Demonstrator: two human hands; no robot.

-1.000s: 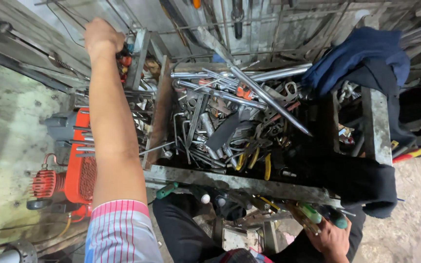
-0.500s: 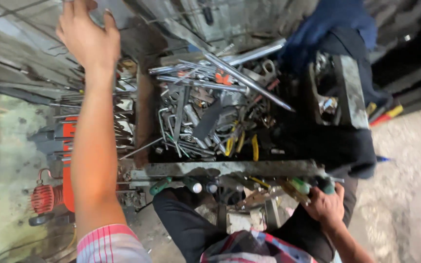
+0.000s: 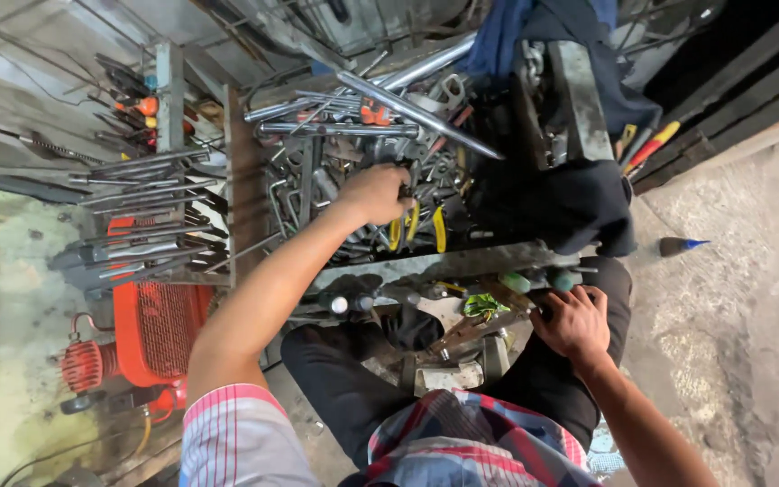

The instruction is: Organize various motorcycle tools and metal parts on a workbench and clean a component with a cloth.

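Head view:
Left hand (image 3: 373,194): reaches forward into the tool tray (image 3: 238,180), fingers curled down among the loose tools; whether they grip one I cannot tell.
Pliers (image 3: 416,225): yellow-handled, just right of the left hand, touching or nearly touching its fingers; handles run toward the person, heads hidden in the pile.
Long axis: the pliers lie roughly in line with the left forearm, near the tray's near edge.
Steel bar (image 3: 416,113): just beyond the left hand, lying slantwise across the heap.
Nearer hand: the left, by far; the right is well apart, below the tray edge.
Right hand (image 3: 574,320): closed on green-handled tools (image 3: 534,281) under the near rim of the tray, knuckles up.
Rods (image 3: 137,194): long rods and screwdrivers racked well to the left of the left hand, pointing sideways.
Compressor (image 3: 151,338): red, on the floor left of the left arm.
Blue cloth (image 3: 507,36): beyond and right of the left hand, at the tray's far end.
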